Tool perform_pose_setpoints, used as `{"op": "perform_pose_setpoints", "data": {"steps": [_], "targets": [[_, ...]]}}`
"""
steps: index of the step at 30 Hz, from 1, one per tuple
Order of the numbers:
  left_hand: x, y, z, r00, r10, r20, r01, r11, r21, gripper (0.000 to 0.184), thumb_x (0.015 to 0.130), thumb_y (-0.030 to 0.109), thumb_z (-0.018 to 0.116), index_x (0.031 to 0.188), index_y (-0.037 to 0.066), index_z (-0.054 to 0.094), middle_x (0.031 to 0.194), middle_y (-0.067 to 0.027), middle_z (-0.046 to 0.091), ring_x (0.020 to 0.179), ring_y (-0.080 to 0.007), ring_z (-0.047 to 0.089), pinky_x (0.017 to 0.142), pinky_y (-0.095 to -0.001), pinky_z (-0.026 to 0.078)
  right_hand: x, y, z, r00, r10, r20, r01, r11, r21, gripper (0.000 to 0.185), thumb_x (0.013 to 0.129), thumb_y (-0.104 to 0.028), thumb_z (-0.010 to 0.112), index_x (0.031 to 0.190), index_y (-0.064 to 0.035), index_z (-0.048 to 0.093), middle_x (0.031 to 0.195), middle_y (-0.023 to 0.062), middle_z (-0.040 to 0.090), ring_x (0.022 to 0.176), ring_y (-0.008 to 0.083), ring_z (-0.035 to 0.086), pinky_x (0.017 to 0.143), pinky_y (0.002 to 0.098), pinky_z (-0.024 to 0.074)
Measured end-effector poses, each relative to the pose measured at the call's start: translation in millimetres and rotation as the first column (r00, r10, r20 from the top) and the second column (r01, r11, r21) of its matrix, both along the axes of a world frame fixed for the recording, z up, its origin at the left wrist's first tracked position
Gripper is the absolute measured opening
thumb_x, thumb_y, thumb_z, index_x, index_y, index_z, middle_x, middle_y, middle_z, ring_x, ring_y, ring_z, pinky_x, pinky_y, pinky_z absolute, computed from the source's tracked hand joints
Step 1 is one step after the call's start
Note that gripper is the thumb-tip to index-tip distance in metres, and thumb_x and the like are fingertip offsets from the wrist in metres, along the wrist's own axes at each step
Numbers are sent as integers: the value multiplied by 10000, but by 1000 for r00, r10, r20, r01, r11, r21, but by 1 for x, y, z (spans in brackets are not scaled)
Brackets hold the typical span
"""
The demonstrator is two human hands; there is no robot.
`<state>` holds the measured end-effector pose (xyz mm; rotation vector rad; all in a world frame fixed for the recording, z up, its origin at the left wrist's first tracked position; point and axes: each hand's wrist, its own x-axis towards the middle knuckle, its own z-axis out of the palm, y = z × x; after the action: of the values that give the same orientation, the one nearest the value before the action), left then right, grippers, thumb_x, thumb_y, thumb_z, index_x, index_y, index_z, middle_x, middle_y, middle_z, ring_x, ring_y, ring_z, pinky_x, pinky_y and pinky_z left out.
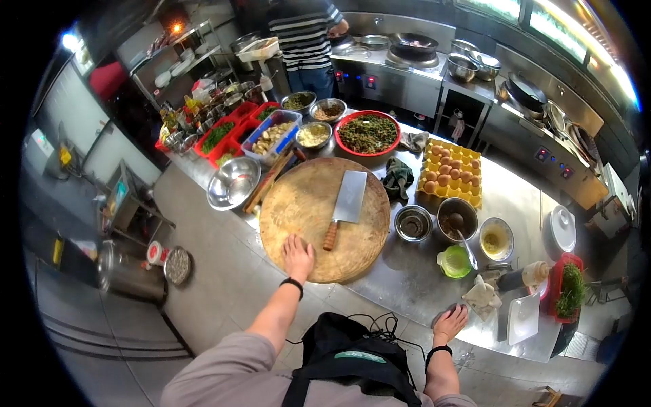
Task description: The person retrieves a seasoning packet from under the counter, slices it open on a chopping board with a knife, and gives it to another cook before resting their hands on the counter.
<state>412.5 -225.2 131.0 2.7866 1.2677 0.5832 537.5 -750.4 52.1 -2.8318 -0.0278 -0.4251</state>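
My left hand (pixel 297 258) rests flat with fingers spread on the near left edge of a round wooden chopping block (pixel 298 203). A cleaver (pixel 350 197) lies on the block, its wooden handle pointing toward me, apart from my hand. My right hand (pixel 450 324) lies on the front edge of the steel table (pixel 407 292), fingers extended and holding nothing. Close to it are a crumpled whitish cloth (pixel 482 298) and a white rectangular dish (pixel 523 319). A green bowl (pixel 454 262) and a steel pot with a ladle (pixel 457 220) stand beyond.
An egg tray (pixel 450 173), a red basin of chopped greens (pixel 367 133) and a blue-rimmed tub (pixel 272 138) line the far side. A steel bowl (pixel 234 183) sits left of the block. A person in a striped shirt (pixel 306 41) stands by the stoves (pixel 393 85).
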Motion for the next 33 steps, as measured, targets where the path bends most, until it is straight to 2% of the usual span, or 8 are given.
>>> {"op": "perform_pose_setpoints", "data": {"steps": [12,14,30,33], "targets": [[0,1,-1,1000,-1,5,1,1000,-2,518,953,367,604,1308,-8,560,1482,-177,500,1429,-358,400,1209,-517,263,0,1,4,1000,6,1,-6,1000,0,463,914,-175,613,1359,-91,517,1469,168,470,1383,393,413,1168,520,331],[0,0,0,1000,2,4,-2,1000,-17,517,953,365,604,1307,-9,560,1480,-178,500,1429,-359,399,1209,-518,263,0,2,6,1000,21,18,-22,1000,16,455,900,-137,606,1337,-37,532,1417,208,492,1352,424,430,1170,540,344],[0,0,1,999,2,-35,-4,999,-35,549,966,374,591,1345,-20,538,1501,-193,486,1446,-359,384,1214,-511,259,2,2,6,999,30,36,-31,999,21,448,890,-141,613,1320,-35,542,1408,214,492,1344,428,432,1167,544,347],[0,0,2,999,6,-37,-8,999,-47,551,969,378,585,1346,-21,537,1511,-199,479,1450,-362,385,1217,-513,257,2,-1,-1,1000,11,6,-11,1000,3,467,910,-164,620,1359,-86,518,1454,177,475,1377,402,413,1174,527,324]]}}
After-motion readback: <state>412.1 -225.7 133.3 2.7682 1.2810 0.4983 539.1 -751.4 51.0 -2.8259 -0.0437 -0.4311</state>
